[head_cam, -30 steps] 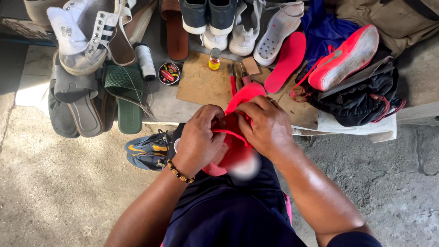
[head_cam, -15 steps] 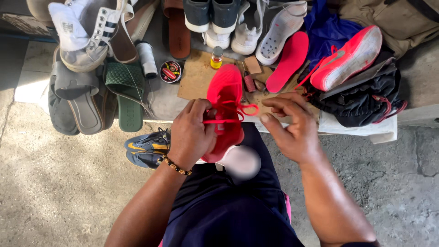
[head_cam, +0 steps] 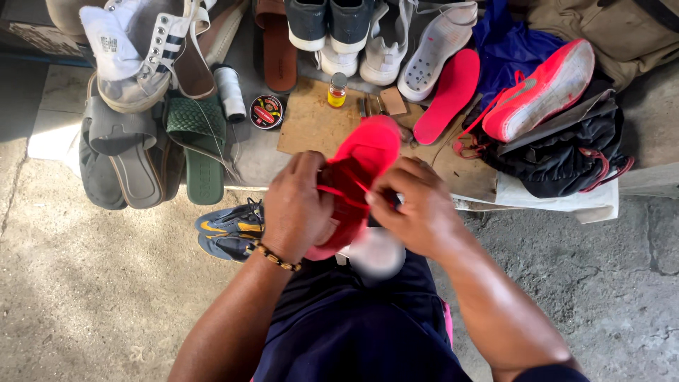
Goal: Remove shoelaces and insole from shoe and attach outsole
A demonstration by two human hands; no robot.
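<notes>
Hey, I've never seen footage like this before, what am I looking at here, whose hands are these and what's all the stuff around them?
There is no machine here. One camera sits on a person's head and looks down, so you see that person's own arms and lap.

The left hand, with a beaded bracelet at the wrist, grips a bright red sneaker resting on the lap. The right hand pinches the shoe's red lace with its fingers.

In front lies a low surface crowded with footwear: a matching red sneaker on a black bag, a red insole, white shoes, grey and green sandals, a cardboard sheet, a round tin, a small yellow bottle and a spool of white thread. A blue and yellow shoe lies on the concrete floor.
</notes>
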